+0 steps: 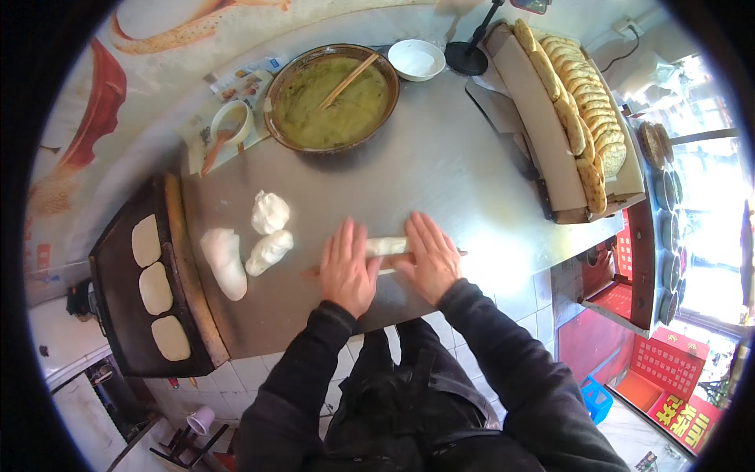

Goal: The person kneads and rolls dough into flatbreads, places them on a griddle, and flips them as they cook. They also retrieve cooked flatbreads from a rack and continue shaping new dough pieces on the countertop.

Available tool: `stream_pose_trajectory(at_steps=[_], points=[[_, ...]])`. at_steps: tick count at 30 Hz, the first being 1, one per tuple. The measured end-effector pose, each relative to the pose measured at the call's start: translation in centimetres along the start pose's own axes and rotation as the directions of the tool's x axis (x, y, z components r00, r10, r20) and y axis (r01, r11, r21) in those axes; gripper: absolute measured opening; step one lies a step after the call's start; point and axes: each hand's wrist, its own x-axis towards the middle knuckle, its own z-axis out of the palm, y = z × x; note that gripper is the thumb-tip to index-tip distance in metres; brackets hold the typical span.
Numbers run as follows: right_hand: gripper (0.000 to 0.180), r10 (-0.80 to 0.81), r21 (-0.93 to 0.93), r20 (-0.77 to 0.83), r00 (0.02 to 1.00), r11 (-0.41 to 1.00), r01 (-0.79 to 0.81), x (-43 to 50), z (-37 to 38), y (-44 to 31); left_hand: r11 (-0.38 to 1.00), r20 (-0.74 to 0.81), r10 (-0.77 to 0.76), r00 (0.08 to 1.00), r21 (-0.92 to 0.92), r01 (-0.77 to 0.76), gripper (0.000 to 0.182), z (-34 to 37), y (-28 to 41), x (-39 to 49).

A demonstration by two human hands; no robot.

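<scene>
Both my hands lie flat, side by side, over a pale strip of dough (386,246) on the metal worktop (424,147). My left hand (349,268) covers its left end, fingers extended. On its right end rests my right hand (429,256), also flat with fingers stretched forward. A thin wooden rolling pin (394,262) runs beneath the palms, one tip showing beyond each hand. Left of my hands sit a long dough piece (224,262), a shorter dough roll (269,252) and a rounded dough lump (271,212).
Three flat dough pieces lie on a dark griddle (127,318) at left. Behind stand a large bowl of greenish-yellow mixture (295,112) with chopsticks (348,81), a small bowl with a brush (215,152), and a white bowl (416,59). A cardboard box (531,118) holds several flatbreads (590,100).
</scene>
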Motion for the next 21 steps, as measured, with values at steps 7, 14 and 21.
stream_pose_trajectory(at_steps=[7, 14, 21], points=[[0.075, 0.062, -0.167, -0.227, 0.972, 0.981, -0.102, 5.4, 2.3, 2.4, 0.991, -0.185, -0.08, 0.979, 0.094, 0.099, 0.054, 2.5, -1.6, 6.5], [0.061, -0.077, -0.008, -0.033, 0.997, 0.997, 0.076, -6.4, 0.8, 2.7, 0.947, -0.036, -0.221, 0.975, -0.249, 0.205, 0.035, -0.6, 1.1, -0.8], [0.027, -0.021, 0.188, 0.04, 0.999, 0.982, 0.014, -6.5, -2.1, 0.9, 0.857, -0.038, 0.187, 0.982, -0.483, -0.182, 0.019, -3.8, 1.7, 2.7]])
